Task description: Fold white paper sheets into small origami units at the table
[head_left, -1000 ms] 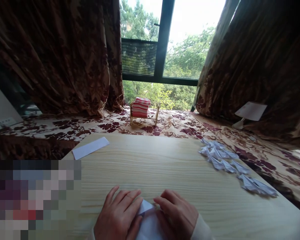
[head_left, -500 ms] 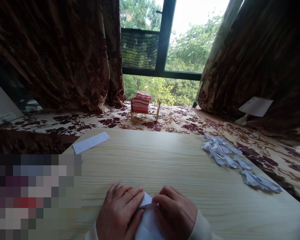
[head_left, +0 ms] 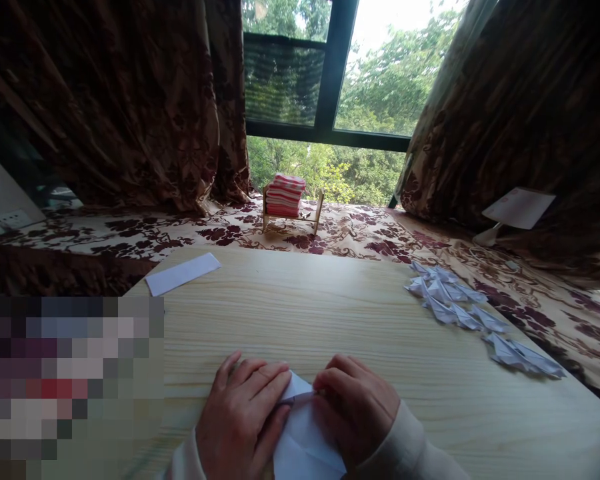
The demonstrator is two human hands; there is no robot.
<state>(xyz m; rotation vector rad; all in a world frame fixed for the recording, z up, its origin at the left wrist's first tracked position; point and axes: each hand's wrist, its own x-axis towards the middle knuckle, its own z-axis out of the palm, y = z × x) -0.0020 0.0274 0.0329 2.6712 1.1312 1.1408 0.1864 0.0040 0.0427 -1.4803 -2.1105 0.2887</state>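
A partly folded white sheet of paper (head_left: 307, 437) lies on the wooden table near its front edge, with a pointed flap at its top. My left hand (head_left: 245, 413) holds the paper's left side down, fingers stretched over it and thumb along the fold. From the right, my right hand (head_left: 360, 407) has its fingers curled and pinches the paper near the flap's right corner. The undersides of both hands and the fingertips of the right one are partly hidden.
Several folded white paper pieces (head_left: 450, 300) form a cluster along the table's (head_left: 280, 300) right edge. A white paper strip (head_left: 183, 274) lies at the far left corner. Beyond, a small rack (head_left: 316, 217) holds pink striped cloths (head_left: 285, 195). A white lamp (head_left: 517, 208) stands at right. The lower left is blurred out.
My right hand has shifted slightly to the right along the paper, and more of the flap and the sheet shows between my hands. The whole view has tilted down a little.
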